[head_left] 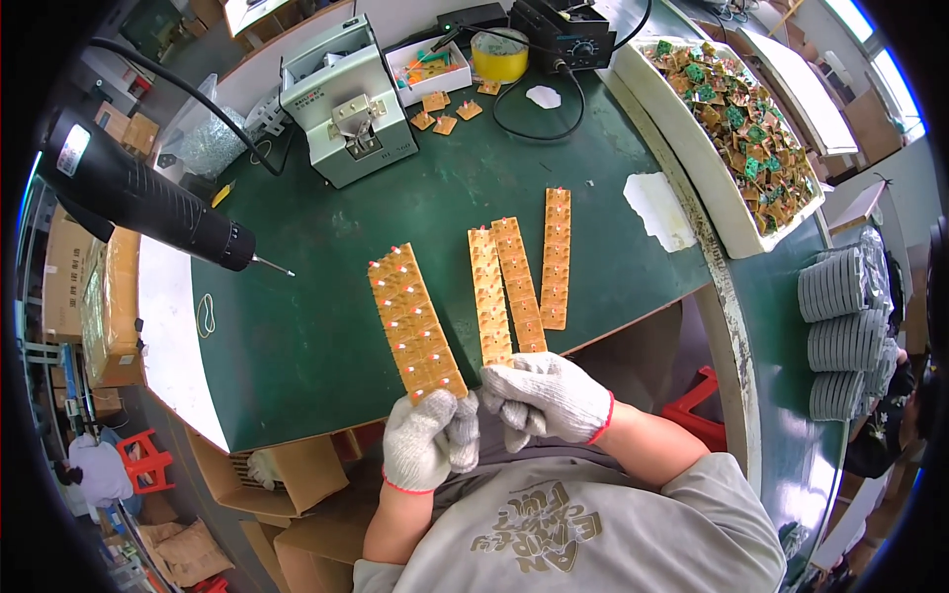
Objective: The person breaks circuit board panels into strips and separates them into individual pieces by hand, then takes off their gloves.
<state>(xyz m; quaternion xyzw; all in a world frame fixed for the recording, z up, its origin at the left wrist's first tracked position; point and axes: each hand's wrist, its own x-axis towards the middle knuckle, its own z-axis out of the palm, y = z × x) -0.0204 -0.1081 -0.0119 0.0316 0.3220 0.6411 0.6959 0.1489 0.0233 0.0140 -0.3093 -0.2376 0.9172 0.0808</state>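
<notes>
My left hand (427,442), in a white knit glove, is closed on the near end of a wide tan circuit board panel (413,321). Small red-and-white components stand in rows on that panel, and it tilts slightly to the left. My gloved right hand (550,397) pinches the lower end of a narrower board strip (489,296). Right beside it, a second strip (519,287) runs down behind the right hand's fingers; whether that hand touches it I cannot tell. A third strip (557,259) lies on the green table farther right.
A black electric screwdriver (158,198) hangs at left, its bit over the green tabletop (297,366). Toward the back stand a grey bench machine (348,114), loose small boards (435,102), yellow tape (499,56) and a black control box (561,35). A white bin (727,148) at right holds many boards.
</notes>
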